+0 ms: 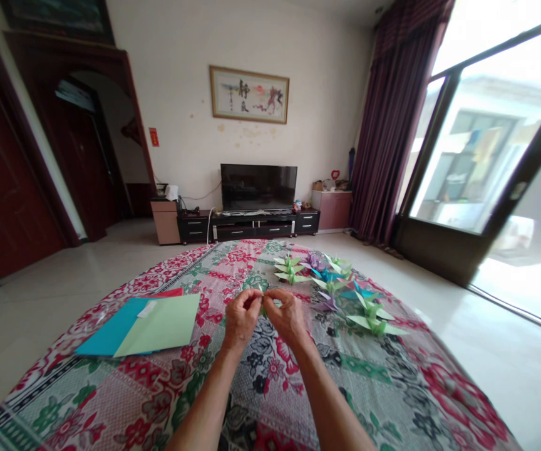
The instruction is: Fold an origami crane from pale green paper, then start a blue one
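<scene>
My left hand (242, 317) and right hand (289, 314) each pinch, thumb against forefinger, a small folded green paper (263, 309), mostly hidden, over the middle of the floral tablecloth (270, 366). I judge this a fine shaping fold; the next move calls for light, even pressure. Right of it stand paper cranes, the nearest a green crane (375, 323); left lie a pale green sheet (164, 327) and a blue sheet (106, 331).

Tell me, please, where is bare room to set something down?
The tablecloth is free between the paper sheets, left forearm and left edge, and between the paper cranes, right forearm and right edge. Crowded: far right, among the cranes.
</scene>
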The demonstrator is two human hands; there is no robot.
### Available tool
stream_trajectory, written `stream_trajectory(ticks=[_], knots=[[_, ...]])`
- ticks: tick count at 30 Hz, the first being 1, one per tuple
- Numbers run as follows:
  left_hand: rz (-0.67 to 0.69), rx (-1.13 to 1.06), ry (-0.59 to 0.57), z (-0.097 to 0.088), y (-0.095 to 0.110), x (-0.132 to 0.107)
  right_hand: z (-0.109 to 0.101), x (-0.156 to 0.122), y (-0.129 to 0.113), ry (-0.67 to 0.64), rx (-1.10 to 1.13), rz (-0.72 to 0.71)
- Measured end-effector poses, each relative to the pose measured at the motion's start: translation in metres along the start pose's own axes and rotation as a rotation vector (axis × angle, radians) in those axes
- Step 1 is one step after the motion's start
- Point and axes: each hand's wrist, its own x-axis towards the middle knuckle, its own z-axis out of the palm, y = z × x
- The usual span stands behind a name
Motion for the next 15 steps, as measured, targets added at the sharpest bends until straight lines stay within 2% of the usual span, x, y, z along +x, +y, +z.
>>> stream_trajectory(ticks=[15], knots=[[0.008,0.012,0.010,-0.0002,0.0037,-0.0017,-0.0020,-0.0003,0.0017,-0.032,0.096,-0.005]])
